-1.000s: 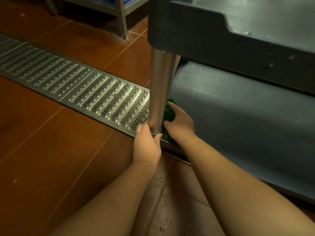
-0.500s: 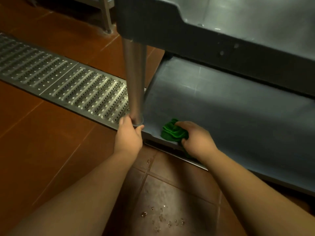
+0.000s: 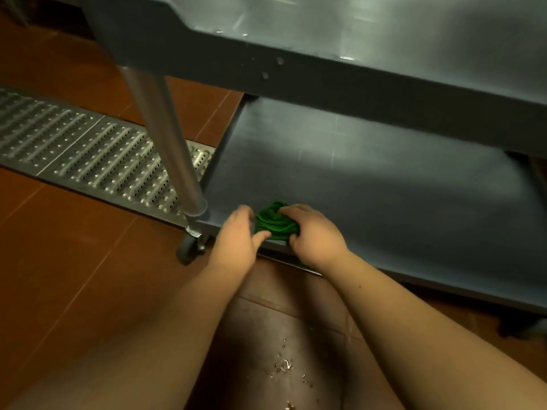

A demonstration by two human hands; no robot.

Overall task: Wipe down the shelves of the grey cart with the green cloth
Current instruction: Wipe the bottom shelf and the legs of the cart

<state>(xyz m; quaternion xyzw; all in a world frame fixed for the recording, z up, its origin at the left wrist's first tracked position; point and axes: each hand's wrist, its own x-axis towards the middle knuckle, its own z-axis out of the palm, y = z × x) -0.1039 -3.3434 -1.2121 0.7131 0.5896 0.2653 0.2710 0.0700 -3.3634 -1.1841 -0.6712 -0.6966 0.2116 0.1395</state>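
Green cloth (image 3: 275,222) is seen bunched on the lower shelf (image 3: 370,184) of the grey cart (image 3: 325,81), at the shelf's near edge, close to the near-left corner. The cloth is gripped by the right hand (image 3: 313,235), whose fingers are curled over its right side. The left hand (image 3: 238,236) is placed just left of the cloth on the shelf edge, thumb touching the fabric; whether it grasps anything cannot be told. A metal post (image 3: 165,143) rises at the corner, immediately left of the left hand, with a caster (image 3: 189,250) below it. The upper shelf (image 3: 384,34) overhangs the rear of the lower shelf and hides it from view. A perforated steel drain grate (image 3: 83,149) is noted in the red-brown tiled floor (image 3: 74,276) behind the post. Water droplets (image 3: 284,365) are recorded on the tiles between the forearms.
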